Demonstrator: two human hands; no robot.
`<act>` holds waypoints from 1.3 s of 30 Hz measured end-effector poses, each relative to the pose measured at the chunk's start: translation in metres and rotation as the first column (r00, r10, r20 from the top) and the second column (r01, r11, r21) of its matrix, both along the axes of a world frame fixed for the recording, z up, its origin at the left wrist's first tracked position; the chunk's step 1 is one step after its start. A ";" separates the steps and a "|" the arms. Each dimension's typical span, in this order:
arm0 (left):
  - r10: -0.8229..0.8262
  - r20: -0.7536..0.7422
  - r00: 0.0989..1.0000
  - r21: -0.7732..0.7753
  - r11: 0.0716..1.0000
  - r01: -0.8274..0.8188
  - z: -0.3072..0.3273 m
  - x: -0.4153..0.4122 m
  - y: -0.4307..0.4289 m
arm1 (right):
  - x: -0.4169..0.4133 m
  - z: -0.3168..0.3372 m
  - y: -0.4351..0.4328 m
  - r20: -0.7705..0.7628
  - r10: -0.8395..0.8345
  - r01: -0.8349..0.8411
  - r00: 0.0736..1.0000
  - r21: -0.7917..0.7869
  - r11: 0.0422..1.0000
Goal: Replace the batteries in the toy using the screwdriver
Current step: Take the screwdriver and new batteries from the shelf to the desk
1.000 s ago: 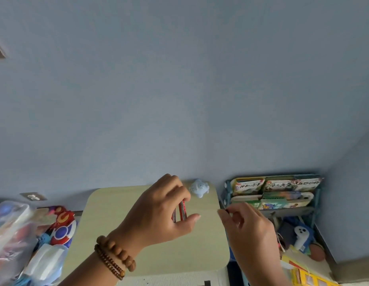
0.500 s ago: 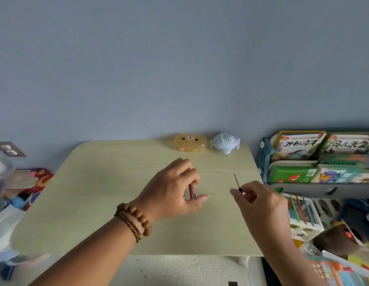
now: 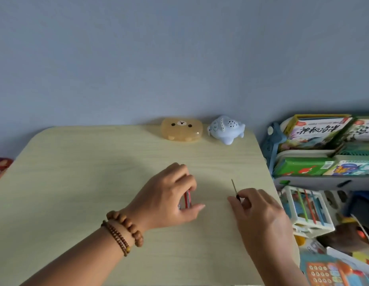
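The pale yellow-green, faintly wood-grained table point(image 3: 76, 182) carries at its far edge a translucent amber plastic case point(image 3: 181, 133) with a brown-and-white bear face and a light blue plastic whale-shaped toy point(image 3: 225, 131) speckled with dark holes, and nearer its middle red-and-silver batteries point(image 3: 187, 200) and a slim black-handled, pale-shafted screwdriver point(image 3: 235, 188).

The head view tips down: a second ago only a strip of the table point(image 3: 76, 182) shows at the bottom, and now it fills the lower half. Both hands drop from in front of its far edge to low over its middle, the left hand point(image 3: 169, 195) pinching the batteries point(image 3: 187, 200), the right hand point(image 3: 259, 213) beside it. The screwdriver point(image 3: 234, 187) shaft, barely showing then, now sticks up clear of the fingers. The bear-shaped case point(image 3: 181, 130), hidden behind the left hand then, now shows just beside the blue toy point(image 3: 225, 129).
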State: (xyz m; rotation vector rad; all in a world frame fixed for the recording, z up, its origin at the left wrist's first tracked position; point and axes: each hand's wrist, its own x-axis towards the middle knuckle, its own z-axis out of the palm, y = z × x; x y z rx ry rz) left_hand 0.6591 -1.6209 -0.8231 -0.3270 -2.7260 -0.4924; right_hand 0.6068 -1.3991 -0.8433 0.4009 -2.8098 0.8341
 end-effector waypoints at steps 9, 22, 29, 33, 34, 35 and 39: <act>-0.037 0.101 0.994 -0.040 0.998 0.041 -0.027 0.001 -0.004 | -0.014 -0.007 -0.001 -0.003 0.042 -0.041 0.999 0.047 0.998; -0.028 0.107 0.994 -0.048 0.998 0.034 -0.035 0.005 -0.005 | -0.011 -0.017 -0.005 -0.088 0.048 -0.041 0.995 0.085 0.996; -0.028 0.050 0.998 -0.129 0.991 0.034 -0.031 0.017 0.004 | -0.002 -0.013 -0.003 -0.113 0.029 -0.015 0.993 0.123 0.992; -0.012 0.039 0.999 -0.130 0.991 0.017 -0.030 0.022 0.005 | 0.007 -0.011 0.000 -0.117 0.032 -0.013 0.993 0.159 0.987; -0.012 0.044 0.999 -0.124 0.992 0.017 -0.030 0.023 0.005 | 0.008 -0.009 0.000 -0.106 0.029 -0.011 0.994 0.171 0.985; -0.012 0.054 0.998 -0.115 0.993 0.019 -0.030 0.024 0.004 | 0.009 -0.008 0.000 -0.093 0.027 -0.010 0.995 0.184 0.983; -0.007 0.132 0.991 -0.078 0.997 0.017 -0.026 0.029 0.001 | 0.009 -0.003 -0.004 -0.057 0.021 -0.009 0.998 0.204 0.979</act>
